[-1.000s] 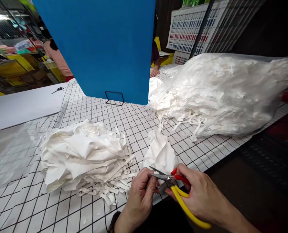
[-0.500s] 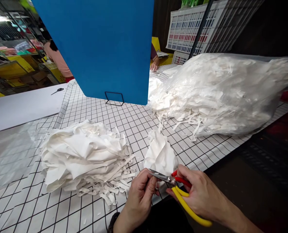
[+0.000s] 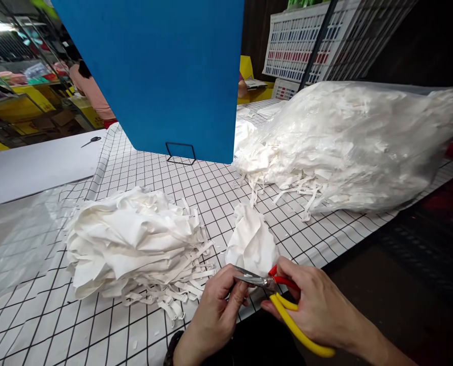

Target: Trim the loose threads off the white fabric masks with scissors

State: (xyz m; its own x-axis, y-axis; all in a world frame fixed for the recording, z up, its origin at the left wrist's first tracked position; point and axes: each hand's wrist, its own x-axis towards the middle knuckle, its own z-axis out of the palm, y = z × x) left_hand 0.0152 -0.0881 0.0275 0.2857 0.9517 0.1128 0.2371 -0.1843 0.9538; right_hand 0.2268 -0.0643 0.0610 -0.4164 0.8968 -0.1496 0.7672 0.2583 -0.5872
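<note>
My right hand [image 3: 318,307] grips scissors [image 3: 277,300] with one red and one yellow handle, their short metal blades pointing left. My left hand [image 3: 214,315] is pinched closed right at the blade tips, on a small white piece I can barely make out. Just behind both hands lies a crumpled white fabric piece [image 3: 252,240] on the gridded table [image 3: 180,178]. A stack of white fabric pieces with loose straps [image 3: 134,244] sits to the left of my hands.
A large clear plastic bag of white fabric pieces [image 3: 356,142] lies at the right. A blue upright board [image 3: 161,71] on a wire stand rises behind. Black scissors [image 3: 91,141] rest on a white sheet far left. Another person works beyond the board.
The scissor blades have closed from slightly apart to nearly together. Both hands stay at the table's near edge.
</note>
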